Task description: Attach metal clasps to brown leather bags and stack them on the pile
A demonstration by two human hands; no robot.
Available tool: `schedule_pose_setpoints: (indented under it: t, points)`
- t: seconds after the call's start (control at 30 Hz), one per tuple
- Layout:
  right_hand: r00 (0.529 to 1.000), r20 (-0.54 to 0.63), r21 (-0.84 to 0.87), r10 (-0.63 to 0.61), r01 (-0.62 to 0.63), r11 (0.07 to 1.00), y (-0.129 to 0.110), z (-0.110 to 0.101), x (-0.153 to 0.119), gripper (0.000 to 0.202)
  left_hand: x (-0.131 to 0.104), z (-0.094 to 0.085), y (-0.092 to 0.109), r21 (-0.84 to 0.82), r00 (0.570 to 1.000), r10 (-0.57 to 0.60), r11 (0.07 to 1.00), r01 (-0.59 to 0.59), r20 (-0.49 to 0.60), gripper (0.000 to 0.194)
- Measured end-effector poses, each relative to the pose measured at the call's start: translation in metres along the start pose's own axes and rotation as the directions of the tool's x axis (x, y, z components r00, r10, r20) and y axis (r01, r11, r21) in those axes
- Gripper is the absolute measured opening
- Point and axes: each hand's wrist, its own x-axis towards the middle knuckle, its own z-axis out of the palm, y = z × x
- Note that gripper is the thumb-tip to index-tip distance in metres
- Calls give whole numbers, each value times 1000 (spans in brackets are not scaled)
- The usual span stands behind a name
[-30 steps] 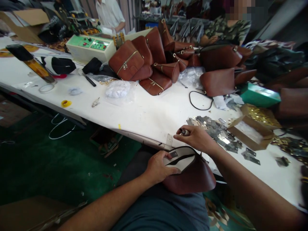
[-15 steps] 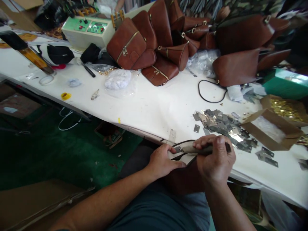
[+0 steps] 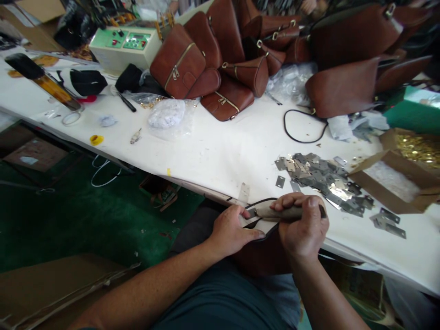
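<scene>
A brown leather bag point(image 3: 263, 256) rests on my lap against the table edge, its pale opening and dark rim facing up. My left hand point(image 3: 228, 231) is closed on the bag's rim, thumb on the near side and fingertips on the far side. A small grey metal plate point(image 3: 252, 213) lies at those fingertips. My right hand point(image 3: 304, 227) is wrapped round a dull grey hand tool point(image 3: 288, 213), whose narrow tip points left and meets the plate. The tool's exact kind is not clear, as my fingers cover part of it.
Loose metal plates point(image 3: 319, 176) lie in a pile beyond my right hand, beside an open cardboard box point(image 3: 388, 178). Brown leather bags point(image 3: 187, 64) are heaped at the back. A black cord loop point(image 3: 304, 140) and a plastic bag point(image 3: 167, 114) lie on the white table point(image 3: 227, 153).
My right hand and the tool have shifted slightly left, the tip closer to my left fingertips. My left hand keeps its hold on the bag. The view has moved a little.
</scene>
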Motion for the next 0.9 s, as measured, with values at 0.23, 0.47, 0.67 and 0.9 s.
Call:
schedule_pose_setpoints:
  t: [0.23,0.47,0.67,0.9]
  points:
    - [983,179,-182,-44,77,980,-13,6,-12,23,-2,3,-1,28,1000,16,999,-16,-5,59]
    - [995,-81,-26,-60,58,998,-16,25,-4,28,-2,6,-7,26,1000,14,1000,-14,-22,60]
    - [989,-48,-53,-138,135,989,-8,23,-13,23,-2,10,-9,37,998,41,999,-39,-53,58]
    - [935,299,-202,-192,258,945,-10,15,-29,17,-4,15,-12,43,994,86,996,-83,-73,49]
